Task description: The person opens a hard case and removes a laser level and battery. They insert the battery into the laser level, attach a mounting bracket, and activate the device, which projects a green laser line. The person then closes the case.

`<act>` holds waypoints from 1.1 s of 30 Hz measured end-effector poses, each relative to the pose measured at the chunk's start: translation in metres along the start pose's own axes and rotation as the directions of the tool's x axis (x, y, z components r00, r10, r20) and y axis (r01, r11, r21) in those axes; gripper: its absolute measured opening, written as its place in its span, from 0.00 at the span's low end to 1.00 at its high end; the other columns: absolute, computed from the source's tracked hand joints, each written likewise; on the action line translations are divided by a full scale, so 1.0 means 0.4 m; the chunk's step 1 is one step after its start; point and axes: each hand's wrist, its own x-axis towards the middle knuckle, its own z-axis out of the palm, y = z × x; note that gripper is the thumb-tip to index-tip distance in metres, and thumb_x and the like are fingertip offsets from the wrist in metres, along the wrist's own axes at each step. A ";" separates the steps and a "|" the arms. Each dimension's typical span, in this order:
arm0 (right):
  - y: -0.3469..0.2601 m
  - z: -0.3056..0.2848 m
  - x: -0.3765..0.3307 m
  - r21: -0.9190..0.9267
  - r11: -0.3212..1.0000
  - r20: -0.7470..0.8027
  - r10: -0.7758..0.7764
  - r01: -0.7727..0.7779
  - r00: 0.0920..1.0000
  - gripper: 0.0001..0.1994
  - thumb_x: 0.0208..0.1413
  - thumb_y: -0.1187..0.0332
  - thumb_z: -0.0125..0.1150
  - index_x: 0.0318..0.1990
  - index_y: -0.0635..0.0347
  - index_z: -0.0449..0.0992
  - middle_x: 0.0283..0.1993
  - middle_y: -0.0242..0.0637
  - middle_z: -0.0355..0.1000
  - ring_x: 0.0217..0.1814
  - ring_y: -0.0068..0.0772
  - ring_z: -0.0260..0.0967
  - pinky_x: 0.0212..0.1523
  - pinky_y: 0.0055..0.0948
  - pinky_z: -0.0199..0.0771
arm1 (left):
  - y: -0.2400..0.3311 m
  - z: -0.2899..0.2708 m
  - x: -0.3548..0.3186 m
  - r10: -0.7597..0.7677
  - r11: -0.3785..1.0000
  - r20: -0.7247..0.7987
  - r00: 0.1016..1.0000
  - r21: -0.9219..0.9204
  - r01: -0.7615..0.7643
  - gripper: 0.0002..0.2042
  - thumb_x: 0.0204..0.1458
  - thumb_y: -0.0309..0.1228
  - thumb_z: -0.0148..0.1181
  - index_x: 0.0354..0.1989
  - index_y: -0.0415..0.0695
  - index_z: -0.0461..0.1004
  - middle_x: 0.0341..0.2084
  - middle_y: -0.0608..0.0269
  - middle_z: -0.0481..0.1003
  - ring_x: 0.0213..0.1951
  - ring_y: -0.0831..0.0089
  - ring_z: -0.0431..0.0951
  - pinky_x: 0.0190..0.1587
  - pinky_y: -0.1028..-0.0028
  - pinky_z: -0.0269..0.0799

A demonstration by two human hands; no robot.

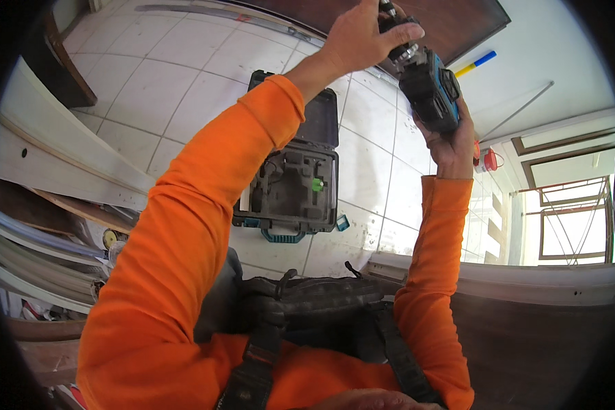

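The left hand (359,41) has its fingers wrapped round a black mount (402,52), and the right hand (458,140) has its fingers grasping the blue and black device (430,92) joined to it. The device is held up, beyond the case (334,198) and to its right. The case lies open on the tiled floor (365,164), a green piece (318,184) in its foam; the left sleeve (205,184) crosses in front, hiding some of its left side. A small teal piece (342,223) is just right of the case. Farther right of it are a yellow and blue tube (475,65) and a red container (488,161). A dark bag (314,297) sits on the near side of the case, boards (68,147) to its left
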 end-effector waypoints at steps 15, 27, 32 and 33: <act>-0.017 -0.031 0.001 -0.052 0.955 0.398 -0.248 0.291 0.883 0.41 0.53 0.77 0.68 0.72 0.68 0.51 0.65 0.54 0.64 0.64 0.53 0.71 0.68 0.50 0.75 | -0.071 0.011 -0.007 -0.294 0.935 -0.118 0.949 -0.244 0.259 0.40 0.48 0.38 0.79 0.65 0.32 0.63 0.42 0.52 0.77 0.44 0.67 0.78 0.50 0.69 0.75; -0.045 -0.086 0.013 -0.354 0.830 0.388 -0.290 0.432 0.875 0.41 0.58 0.56 0.68 0.73 0.63 0.54 0.60 0.52 0.71 0.54 0.48 0.79 0.43 0.36 0.88 | 0.002 0.017 0.003 -0.263 0.964 -0.177 0.948 -0.087 0.251 0.33 0.48 0.42 0.78 0.55 0.34 0.70 0.39 0.55 0.78 0.41 0.68 0.79 0.47 0.70 0.76; -0.025 -0.073 0.013 -0.435 0.774 0.321 -0.343 0.459 0.883 0.44 0.60 0.36 0.61 0.71 0.63 0.59 0.63 0.50 0.70 0.59 0.43 0.75 0.47 0.36 0.85 | 0.008 0.014 0.001 -0.241 0.970 -0.196 0.951 -0.088 0.228 0.30 0.49 0.41 0.77 0.53 0.35 0.71 0.38 0.55 0.78 0.41 0.68 0.80 0.46 0.70 0.76; -0.018 -0.074 0.021 -0.457 0.740 0.285 -0.403 0.493 0.870 0.44 0.59 0.35 0.60 0.70 0.64 0.61 0.63 0.49 0.70 0.60 0.41 0.74 0.51 0.37 0.82 | 0.013 0.012 0.000 -0.219 0.976 -0.186 0.958 -0.052 0.213 0.29 0.50 0.41 0.76 0.53 0.36 0.71 0.38 0.55 0.78 0.41 0.67 0.80 0.47 0.70 0.76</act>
